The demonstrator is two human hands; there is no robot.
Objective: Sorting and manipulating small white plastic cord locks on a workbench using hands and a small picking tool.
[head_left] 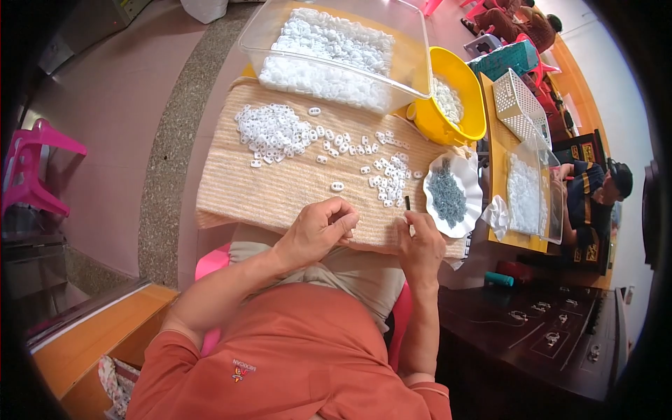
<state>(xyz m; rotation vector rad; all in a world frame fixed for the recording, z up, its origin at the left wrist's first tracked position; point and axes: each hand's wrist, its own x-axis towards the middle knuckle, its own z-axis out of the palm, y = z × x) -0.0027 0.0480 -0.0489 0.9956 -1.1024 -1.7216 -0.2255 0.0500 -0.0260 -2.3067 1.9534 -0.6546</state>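
One slim dark stick (407, 203) pinched in right hand (421, 238); left hand (318, 227) curled, can't tell if loaded. White two-hole oval tab (337, 187) just ahead of left hand: probably light, stiff, smooth; grab by edges. Fluted dish (473, 180) right of right hand. Shirt (280, 336), bodyward: logo, lettering.

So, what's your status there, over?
Left hand curled, contents hidden. Right hand gripping slim dark rod. Small white two-holed plastic pieces beyond. White scalloped dish close right.
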